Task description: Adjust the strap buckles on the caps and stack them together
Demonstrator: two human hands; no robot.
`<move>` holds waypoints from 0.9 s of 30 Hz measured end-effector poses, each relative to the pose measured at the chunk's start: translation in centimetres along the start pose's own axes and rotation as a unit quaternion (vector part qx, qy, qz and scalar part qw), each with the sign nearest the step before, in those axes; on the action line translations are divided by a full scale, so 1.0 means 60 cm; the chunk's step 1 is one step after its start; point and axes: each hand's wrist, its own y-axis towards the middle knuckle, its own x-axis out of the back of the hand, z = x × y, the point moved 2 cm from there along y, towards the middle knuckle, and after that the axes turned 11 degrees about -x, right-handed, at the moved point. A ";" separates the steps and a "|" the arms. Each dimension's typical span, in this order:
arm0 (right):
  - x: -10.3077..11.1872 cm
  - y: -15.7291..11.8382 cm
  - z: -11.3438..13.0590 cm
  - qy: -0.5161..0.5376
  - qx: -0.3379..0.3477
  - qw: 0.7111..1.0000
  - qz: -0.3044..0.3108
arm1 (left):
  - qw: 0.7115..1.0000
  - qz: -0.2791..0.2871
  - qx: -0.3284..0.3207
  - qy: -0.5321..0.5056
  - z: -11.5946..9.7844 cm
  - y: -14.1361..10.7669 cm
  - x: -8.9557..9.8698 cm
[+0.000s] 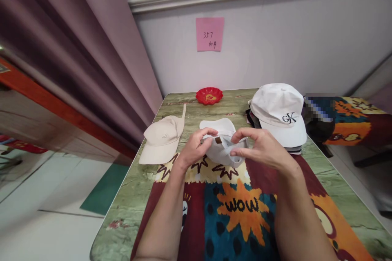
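A white baseball cap (225, 157) is held low over the table, its brim pointing away from me and its inside partly showing. My left hand (199, 144) pinches the cap's left edge between thumb and fingers. On the opposite side my right hand (260, 147) grips the cap's right rear edge, thumb and fingers curled around it. A brown label shows inside. To the left lies a beige cap (162, 136) with its strap sticking up at the back. Stacked caps stand on the right, topped by a white cap (280, 110) with black letters.
A red scalloped dish (209, 96) sits near the table's far edge. Beneath my arms spreads a colourful cloth (239, 212) on the green wood-patterned table (119, 220). A pink note (210, 34) is on the wall; a curtain (101, 28) hangs at left.
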 end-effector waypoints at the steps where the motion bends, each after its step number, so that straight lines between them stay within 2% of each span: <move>1: -0.005 0.000 0.001 -0.023 -0.001 1.000 0.006 | 1.000 0.006 -0.004 -0.007 -0.005 0.000 -0.002; 5: -0.019 0.004 -0.002 -0.079 -0.001 0.997 0.027 | 0.999 0.015 0.002 -0.031 -0.006 0.000 -0.006; 8: -0.019 0.006 -0.001 -0.069 0.005 0.997 0.034 | 0.999 -0.009 0.011 -0.030 0.001 0.000 -0.006; 13: -0.008 0.003 0.007 0.093 0.014 0.996 -0.009 | 0.996 -0.088 -0.006 0.011 0.007 -0.002 -0.003; 17: -0.012 0.007 0.005 0.230 -0.011 0.973 -0.026 | 0.992 -0.105 -0.027 0.056 0.006 -0.001 -0.003; 21: -0.015 0.013 -0.001 0.278 -0.040 0.959 -0.030 | 0.978 -0.126 -0.078 0.146 0.006 0.001 -0.006; 24: -0.011 0.016 -0.008 0.292 -0.044 0.954 -0.057 | 0.957 -0.135 -0.128 0.222 0.007 0.002 -0.008; 27: -0.010 0.018 -0.012 0.299 -0.044 0.949 -0.093 | 0.948 -0.135 -0.151 0.247 0.008 0.002 -0.009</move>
